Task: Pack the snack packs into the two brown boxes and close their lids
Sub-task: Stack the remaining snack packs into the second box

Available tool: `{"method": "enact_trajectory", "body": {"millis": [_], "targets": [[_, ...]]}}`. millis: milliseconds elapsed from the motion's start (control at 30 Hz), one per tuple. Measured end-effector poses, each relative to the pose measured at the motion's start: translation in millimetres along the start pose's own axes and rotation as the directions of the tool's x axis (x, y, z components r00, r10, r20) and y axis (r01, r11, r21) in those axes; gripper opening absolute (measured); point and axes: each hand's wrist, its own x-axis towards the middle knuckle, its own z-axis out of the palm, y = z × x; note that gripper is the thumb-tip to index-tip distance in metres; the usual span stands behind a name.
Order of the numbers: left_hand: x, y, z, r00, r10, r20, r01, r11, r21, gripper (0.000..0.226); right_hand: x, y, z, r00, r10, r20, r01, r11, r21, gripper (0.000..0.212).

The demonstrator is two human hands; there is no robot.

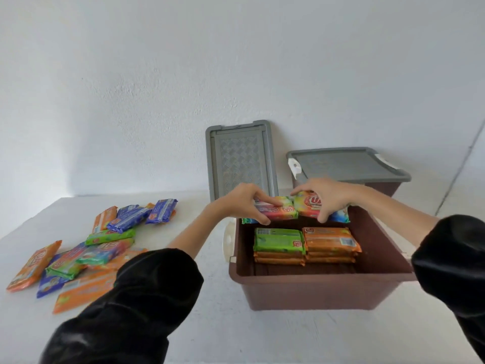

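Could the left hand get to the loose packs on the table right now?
Probably not yet: the left hand grips a multicoloured pack over the open brown box. Nothing stands between it and the loose packs.

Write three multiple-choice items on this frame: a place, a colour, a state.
1. Where is the open brown box's grey lid?
A) on the box B) propped upright against the wall C) flat among the loose packs
2. What colour is the top pack of the left stack in that box?
A) green B) blue C) white
3. What is the left hand doing?
A) resting open on the table B) pressing a lid C) gripping a multicoloured pack over the box

1 B, the lid stands behind the box, leaning on the wall.
2 A, a green wrapper lies uppermost.
3 C, its fingers and thumb curl round the pack above the box.
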Motion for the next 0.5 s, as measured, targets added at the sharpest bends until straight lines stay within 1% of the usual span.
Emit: {"method": "enact_trajectory", "body": {"millis": [100,167,233,367,467,500], "targets": [[9,9,26,0.997,0.028,0.072,-0.031,0.999,0.032,0.05,-10,11,16,1.0,-0.002,-0.012,0.001,0.999,-0.032,0.087],[14,10,39,0.996,0.033,0.077,-0.036,0.998,0.042,0.049,-14,17,26,0.999,-0.008,-0.05,0.005,0.998,-0.058,0.09],[18,7,49,0.997,0.035,0.075,-0.04,0.996,0.074,0.048,-17,20,37,0.998,-0.019,-0.058,0.014,0.996,-0.084,0.093],[22,3,62,0.997,0.059,0.056,-0.071,0.965,0.251,0.051,-17,27,66,0.999,-0.016,-0.045,0.012,0.997,-0.082,0.093],[27,8,65,0.989,0.132,0.065,-0.147,0.905,0.399,0.058,-12,32,76,0.997,-0.03,-0.077,0.024,0.997,-0.074,0.093],[30,11,66,0.984,0.157,0.083,-0.177,0.89,0.42,0.061,-11,33,74,0.996,-0.036,-0.085,0.029,0.996,-0.084,0.092]]}}
